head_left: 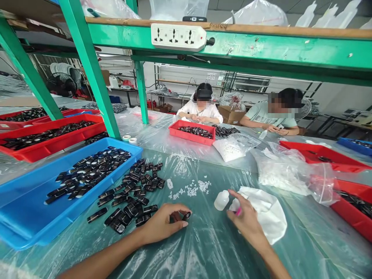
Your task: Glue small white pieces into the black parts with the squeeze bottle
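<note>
A small black part [186, 215] sits pinched in the left hand [162, 223], low on the plastic-covered table [203, 248]. The right hand [247, 221], fingers loosely apart, rests on a white cloth [270, 213] beside a little white bottle [221, 200]. Loose black parts [133, 193] and a blue tray [35, 217] crowd the left.

This is a small factory assembly workshop. A long worktable [203, 240] covered in clear plastic sheeting runs from 6 o'clock toward 12. Red trays [43, 149] and a blue tray [26, 217] at 9 o'clock hold heaps of small black parts [87, 172]. Green steel shelving [232, 46] with a power strip [178, 37] crosses at 12 o'clock, and two seated co-workers [200, 110] work beneath it.
</note>
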`<state>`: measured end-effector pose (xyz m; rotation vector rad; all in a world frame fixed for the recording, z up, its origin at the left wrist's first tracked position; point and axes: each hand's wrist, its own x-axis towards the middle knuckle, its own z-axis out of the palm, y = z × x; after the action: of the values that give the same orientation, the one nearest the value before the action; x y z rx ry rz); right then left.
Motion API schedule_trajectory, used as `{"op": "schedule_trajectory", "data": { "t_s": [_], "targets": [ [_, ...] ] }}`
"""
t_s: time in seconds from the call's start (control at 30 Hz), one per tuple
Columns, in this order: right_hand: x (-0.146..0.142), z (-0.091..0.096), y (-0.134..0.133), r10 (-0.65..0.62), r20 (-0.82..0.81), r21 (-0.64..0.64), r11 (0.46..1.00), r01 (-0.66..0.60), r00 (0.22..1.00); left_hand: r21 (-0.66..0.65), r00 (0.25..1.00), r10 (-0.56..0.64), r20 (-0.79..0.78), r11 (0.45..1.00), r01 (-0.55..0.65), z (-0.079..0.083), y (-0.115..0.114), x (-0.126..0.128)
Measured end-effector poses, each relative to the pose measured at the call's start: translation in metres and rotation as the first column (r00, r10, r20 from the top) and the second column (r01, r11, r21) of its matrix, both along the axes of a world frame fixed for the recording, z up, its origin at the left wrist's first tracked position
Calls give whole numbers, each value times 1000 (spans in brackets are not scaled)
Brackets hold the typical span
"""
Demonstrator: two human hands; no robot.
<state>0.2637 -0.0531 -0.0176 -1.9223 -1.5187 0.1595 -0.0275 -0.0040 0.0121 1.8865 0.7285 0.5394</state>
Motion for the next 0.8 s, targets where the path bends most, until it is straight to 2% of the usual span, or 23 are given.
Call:
{"op": "schedule_trajectory", "data": {
  "t_s": [0.13, 0.2, 0.4, 0.5, 0.63, 0.8],
  "targets": [
    [30, 10, -5, -72, 116, -58, 995, 79, 991, 4, 1000, -5, 11, 1000, 5, -2, 0, 0],
    [40, 12, -6, -61, 192, -95, 992, 80, 979, 4, 1000, -8, 9, 1000, 8, -3, 0, 0],
    [50, 7, -5, 158, 324, -216, 972, -90, 933, -40, 998, -45, 34, 998, 47, -3, 0, -1],
    [56, 2, -3, 260, 428, -265, 952, -155, 866, -62, 995, -81, 62, 994, 85, -1, 0, -2],
    [60, -3, 1, 249, 593, -216, 965, -146, 766, -99, 988, -112, 106, 987, 123, 1, 0, -2],
    [61, 1, 0, 188, 620, -158, 981, -113, 761, -85, 983, -142, 113, 985, 152, 2, -1, -3]
  ]
}}
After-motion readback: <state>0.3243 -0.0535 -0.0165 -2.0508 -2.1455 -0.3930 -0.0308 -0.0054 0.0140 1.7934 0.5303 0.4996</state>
